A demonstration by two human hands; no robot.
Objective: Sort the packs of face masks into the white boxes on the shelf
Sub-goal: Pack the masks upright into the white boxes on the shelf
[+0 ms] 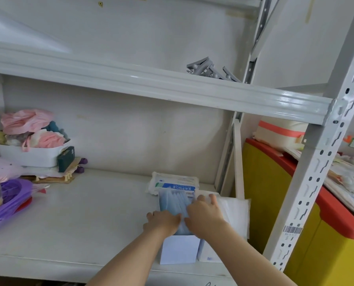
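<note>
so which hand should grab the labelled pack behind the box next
Probably the right hand: its fingers reach back nearest the labelled pack, while the left hand sits lower, on the blue pack.

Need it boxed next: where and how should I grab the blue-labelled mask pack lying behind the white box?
Probably take the blue-labelled pack by its left end, coming from the left: it lies flat, that end juts past the white box over bare shelf, and the blue masks hide its near edge. Pinch it top and underside.
</note>
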